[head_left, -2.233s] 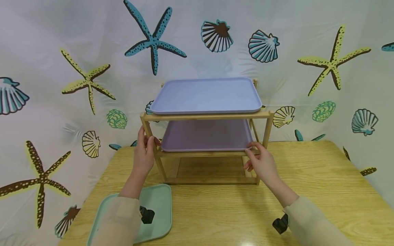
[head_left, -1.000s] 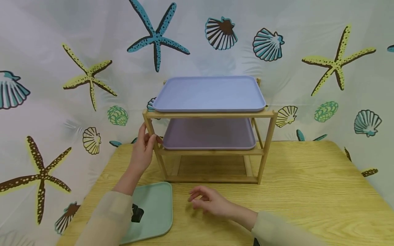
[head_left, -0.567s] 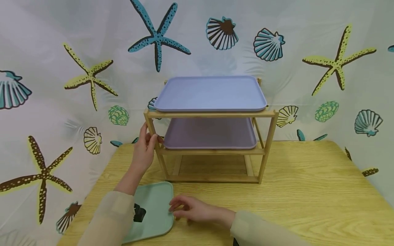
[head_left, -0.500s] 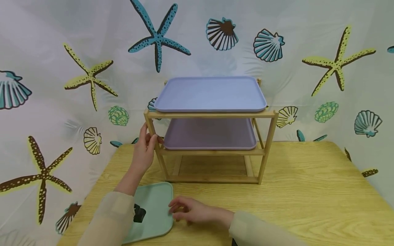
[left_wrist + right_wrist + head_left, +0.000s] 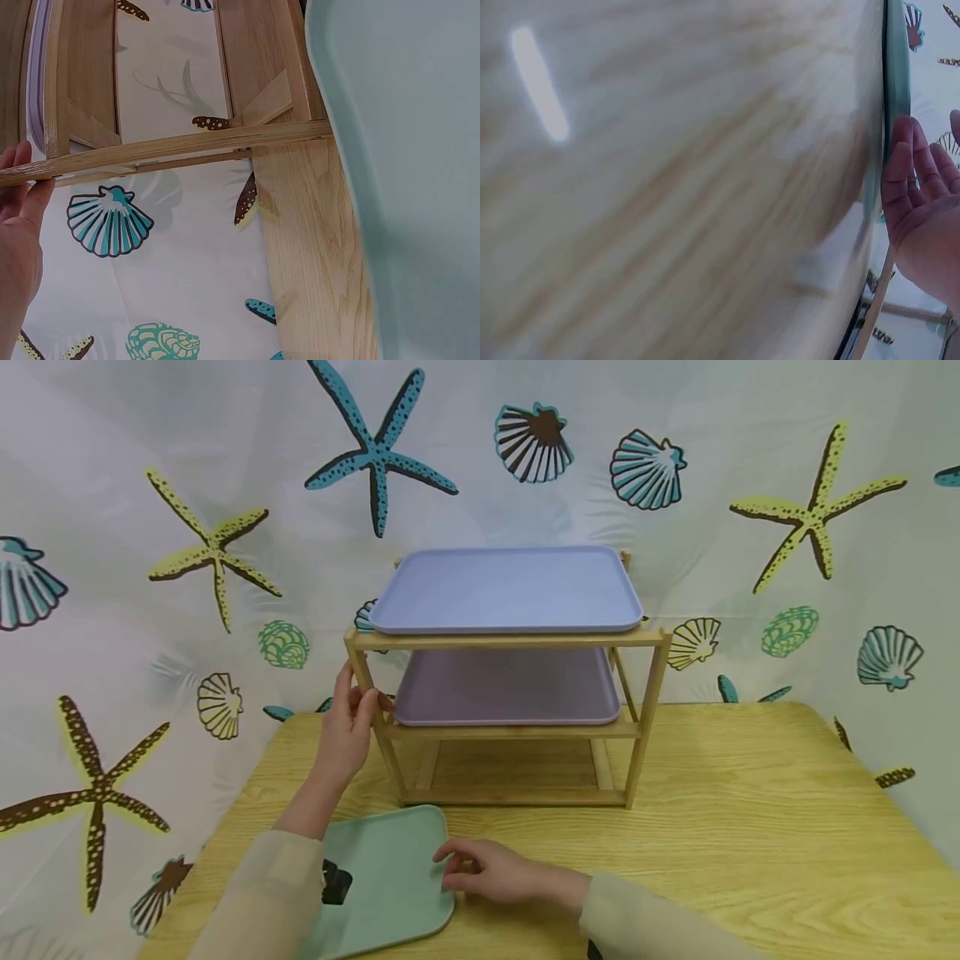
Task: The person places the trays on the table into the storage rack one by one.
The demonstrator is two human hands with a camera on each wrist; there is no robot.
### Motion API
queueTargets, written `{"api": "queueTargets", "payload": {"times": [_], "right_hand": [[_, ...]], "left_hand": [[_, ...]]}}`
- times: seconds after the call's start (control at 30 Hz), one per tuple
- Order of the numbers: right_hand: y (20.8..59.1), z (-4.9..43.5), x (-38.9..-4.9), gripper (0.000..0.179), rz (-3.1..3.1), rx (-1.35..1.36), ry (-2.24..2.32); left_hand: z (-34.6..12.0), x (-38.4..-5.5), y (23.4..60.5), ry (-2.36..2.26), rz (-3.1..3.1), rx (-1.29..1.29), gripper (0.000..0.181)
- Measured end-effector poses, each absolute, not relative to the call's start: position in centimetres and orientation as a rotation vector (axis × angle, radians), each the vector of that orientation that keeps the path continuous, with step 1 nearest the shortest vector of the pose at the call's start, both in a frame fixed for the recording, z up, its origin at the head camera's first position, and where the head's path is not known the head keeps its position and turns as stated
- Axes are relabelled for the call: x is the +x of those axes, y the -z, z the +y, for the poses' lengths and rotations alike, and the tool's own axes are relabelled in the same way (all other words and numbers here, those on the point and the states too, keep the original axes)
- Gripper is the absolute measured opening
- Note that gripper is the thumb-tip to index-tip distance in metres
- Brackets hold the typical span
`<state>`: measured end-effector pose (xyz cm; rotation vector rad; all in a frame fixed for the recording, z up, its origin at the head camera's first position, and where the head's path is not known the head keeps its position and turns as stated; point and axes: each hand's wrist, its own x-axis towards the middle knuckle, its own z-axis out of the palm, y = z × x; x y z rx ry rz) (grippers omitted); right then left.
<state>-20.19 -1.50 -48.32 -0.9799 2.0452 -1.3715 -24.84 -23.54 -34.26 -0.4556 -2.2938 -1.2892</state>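
A wooden rack [image 5: 510, 797] stands on the table, a blue tray [image 5: 506, 589] on top and a purple tray [image 5: 506, 685] on the level below. My left hand [image 5: 345, 735] grips the rack's front left post, its fingers curled around it in the left wrist view, where the post [image 5: 187, 141] crosses. In front of the rack, at the left, a pale green tray [image 5: 397, 877] lies on the table, partly behind my left forearm. My right hand [image 5: 491, 872] pinches this tray's right edge; in the right wrist view thumb and fingers [image 5: 898, 161] meet at the rim [image 5: 896, 67].
The wooden table [image 5: 750, 827] runs to the right of the rack. A white cloth [image 5: 480, 518] printed with starfish and shells hangs behind and at the sides. The rack's bottom level shows bare between its rails.
My right hand has left the purple tray's right corner and come down to the green tray, which has since slid a little rightward with it. The left hand stays on the post.
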Motion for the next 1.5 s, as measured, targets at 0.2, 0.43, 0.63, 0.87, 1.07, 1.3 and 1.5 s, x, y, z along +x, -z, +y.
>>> {"api": "queueTargets", "payload": {"times": [0.2, 0.43, 0.63, 0.87, 1.07, 1.3, 1.5], "right_hand": [[48.6, -0.2, -20.9, 0.027, 2.070, -0.895, 1.475], [49.3, -0.3, -21.6, 0.027, 2.171, -0.877, 1.467], [49.2, -0.9, -21.4, 0.026, 2.240, -0.856, 1.432], [49.1, -1.4, -21.3, 0.027, 2.263, -0.848, 1.445], [49.2, -1.5, -21.4, 0.027, 2.331, -0.831, 1.414], [49.0, -1.5, -21.1, 0.032, 2.272, -0.696, 1.480], [49.0, -1.0, -20.8, 0.051, 2.060, -0.622, 1.617]], "left_hand": [[-23.6, -24.9, 34.3, 1.309, -2.304, -0.438, 0.050], [-24.7, -27.0, 36.3, 1.290, -2.291, -0.448, 0.052], [-25.2, -27.6, 37.1, 1.263, -2.276, -0.456, 0.053], [-25.3, -27.6, 37.3, 1.274, -2.281, -0.446, 0.053], [-24.9, -27.3, 36.8, 1.292, -2.276, -0.469, 0.053], [-23.5, -25.0, 34.4, 1.272, -2.281, -0.474, 0.050], [-23.5, -24.8, 34.2, 1.291, -2.287, -0.466, 0.050]]}}
